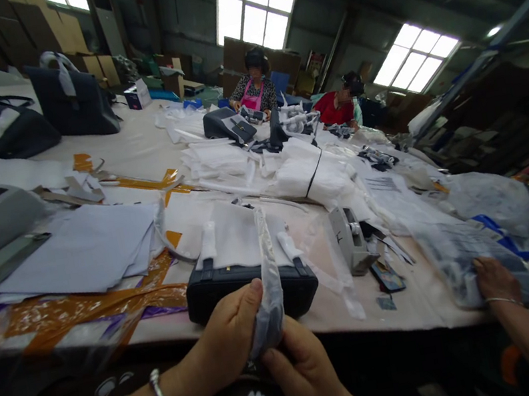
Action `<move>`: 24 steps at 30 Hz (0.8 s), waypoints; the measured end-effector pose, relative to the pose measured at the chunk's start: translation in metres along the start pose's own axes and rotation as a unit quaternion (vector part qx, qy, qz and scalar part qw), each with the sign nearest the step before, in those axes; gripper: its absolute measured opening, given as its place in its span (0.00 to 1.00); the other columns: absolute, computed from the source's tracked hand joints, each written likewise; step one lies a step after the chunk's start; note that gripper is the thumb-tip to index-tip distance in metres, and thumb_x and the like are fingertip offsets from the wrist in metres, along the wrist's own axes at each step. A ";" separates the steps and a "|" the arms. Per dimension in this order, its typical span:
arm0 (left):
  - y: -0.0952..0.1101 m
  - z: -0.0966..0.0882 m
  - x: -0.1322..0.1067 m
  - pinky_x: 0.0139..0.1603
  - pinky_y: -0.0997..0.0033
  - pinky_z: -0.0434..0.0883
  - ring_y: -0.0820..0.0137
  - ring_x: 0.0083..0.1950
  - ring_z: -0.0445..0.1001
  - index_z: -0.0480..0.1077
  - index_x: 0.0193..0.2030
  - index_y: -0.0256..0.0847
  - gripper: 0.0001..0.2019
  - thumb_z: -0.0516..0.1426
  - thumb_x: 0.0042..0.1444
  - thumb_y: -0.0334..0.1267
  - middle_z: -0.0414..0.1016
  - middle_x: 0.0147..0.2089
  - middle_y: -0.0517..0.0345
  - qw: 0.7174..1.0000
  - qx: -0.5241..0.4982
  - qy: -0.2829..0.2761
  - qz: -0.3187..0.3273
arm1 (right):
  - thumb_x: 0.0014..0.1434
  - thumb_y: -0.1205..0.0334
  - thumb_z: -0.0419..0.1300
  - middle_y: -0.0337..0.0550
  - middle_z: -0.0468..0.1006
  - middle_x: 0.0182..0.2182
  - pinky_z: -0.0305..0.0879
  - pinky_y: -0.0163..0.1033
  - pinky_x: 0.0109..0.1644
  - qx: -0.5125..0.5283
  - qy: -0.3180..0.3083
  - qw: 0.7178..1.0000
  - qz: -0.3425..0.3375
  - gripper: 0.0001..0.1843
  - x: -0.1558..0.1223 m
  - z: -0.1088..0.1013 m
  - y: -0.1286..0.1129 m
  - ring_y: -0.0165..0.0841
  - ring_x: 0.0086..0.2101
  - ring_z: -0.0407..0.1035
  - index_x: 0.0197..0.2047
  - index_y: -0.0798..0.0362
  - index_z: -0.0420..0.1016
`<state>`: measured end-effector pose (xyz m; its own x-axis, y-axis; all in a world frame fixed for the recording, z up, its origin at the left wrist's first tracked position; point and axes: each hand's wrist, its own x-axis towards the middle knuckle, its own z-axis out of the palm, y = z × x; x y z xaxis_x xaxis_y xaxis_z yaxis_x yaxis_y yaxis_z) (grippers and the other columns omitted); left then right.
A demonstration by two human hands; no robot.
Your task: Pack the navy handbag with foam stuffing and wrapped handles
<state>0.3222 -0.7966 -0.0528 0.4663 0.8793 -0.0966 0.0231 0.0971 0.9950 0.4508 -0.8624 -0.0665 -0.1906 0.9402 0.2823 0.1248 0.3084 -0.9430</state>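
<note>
Both left hand [228, 329] and right hand [304, 374] clench a plastic-wrapped bundle [269, 285], any print unreadable.

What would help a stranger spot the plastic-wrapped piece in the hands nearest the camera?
At the near edge of the long pale work table lies a black bag with white padding. Over it, the left hand and right hand grip a narrow roll of clear plastic, dark inside, held upright unlike the flat sheets nearby.
</note>
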 end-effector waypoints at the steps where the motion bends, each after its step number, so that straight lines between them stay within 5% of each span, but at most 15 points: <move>1: -0.003 0.001 0.000 0.30 0.76 0.63 0.76 0.27 0.60 0.61 0.26 0.37 0.23 0.43 0.64 0.52 0.62 0.25 0.61 1.000 0.006 -0.001 0.008 | 0.62 0.67 0.51 0.42 0.72 0.45 0.61 0.39 0.53 -0.023 -0.001 1.000 -0.002 0.16 -0.001 -0.001 0.000 0.34 0.45 0.66 0.53 0.47 0.68; 5: -0.010 0.001 -0.001 0.31 0.75 0.62 0.75 0.27 0.60 0.60 0.24 0.37 0.23 0.41 0.65 0.50 0.61 0.25 0.61 0.997 0.044 -0.016 0.054 | 0.63 0.65 0.50 0.43 0.71 0.40 0.60 0.38 0.52 -0.061 0.012 0.998 0.024 0.14 -0.007 -0.006 0.004 0.32 0.42 0.65 0.49 0.48 0.71; 8: -0.010 -0.003 0.000 0.35 0.74 0.62 0.74 0.30 0.62 0.62 0.26 0.37 0.23 0.39 0.66 0.48 0.63 0.27 0.58 0.988 0.095 -0.056 0.105 | 0.61 0.61 0.56 0.43 0.71 0.37 0.60 0.38 0.49 0.076 0.029 0.991 0.108 0.09 -0.010 -0.005 0.007 0.32 0.40 0.65 0.42 0.51 0.75; 12: -0.004 -0.007 0.002 0.36 0.73 0.61 0.73 0.31 0.62 0.65 0.28 0.36 0.24 0.38 0.66 0.47 0.64 0.30 0.57 0.969 0.142 -0.129 0.153 | 0.56 0.58 0.63 0.38 0.69 0.23 0.58 0.32 0.34 0.387 0.008 0.894 0.224 0.09 -0.013 -0.001 0.010 0.25 0.26 0.63 0.36 0.55 0.76; 15: 0.001 -0.008 0.005 0.34 0.74 0.61 0.74 0.30 0.61 0.65 0.28 0.35 0.25 0.38 0.65 0.48 0.64 0.29 0.57 0.966 0.132 -0.167 0.145 | 0.52 0.55 0.65 0.37 0.67 0.18 0.54 0.31 0.30 0.452 -0.005 0.860 0.235 0.13 -0.014 0.000 0.010 0.25 0.22 0.61 0.33 0.58 0.75; 20: 0.001 -0.001 0.010 0.36 0.74 0.62 0.73 0.33 0.62 0.66 0.31 0.35 0.24 0.40 0.64 0.51 0.64 0.32 0.57 0.975 0.085 -0.168 0.118 | 0.55 0.56 0.63 0.36 0.67 0.18 0.56 0.33 0.30 0.387 0.048 0.892 0.228 0.11 -0.017 -0.005 0.007 0.25 0.21 0.61 0.37 0.56 0.74; 24: -0.001 0.007 0.011 0.39 0.72 0.65 0.72 0.36 0.64 0.66 0.36 0.36 0.21 0.44 0.63 0.53 0.67 0.35 0.56 0.990 -0.056 -0.128 0.010 | 0.59 0.60 0.59 0.39 0.70 0.27 0.61 0.34 0.35 0.096 0.104 0.980 0.142 0.06 -0.019 -0.014 0.002 0.28 0.29 0.65 0.35 0.53 0.73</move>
<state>0.3338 -0.7900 -0.0552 0.6754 0.7355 -0.0540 -0.0797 0.1456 0.9861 0.4685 -0.8772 -0.0711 0.0294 0.9994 0.0156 -0.0443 0.0169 -0.9989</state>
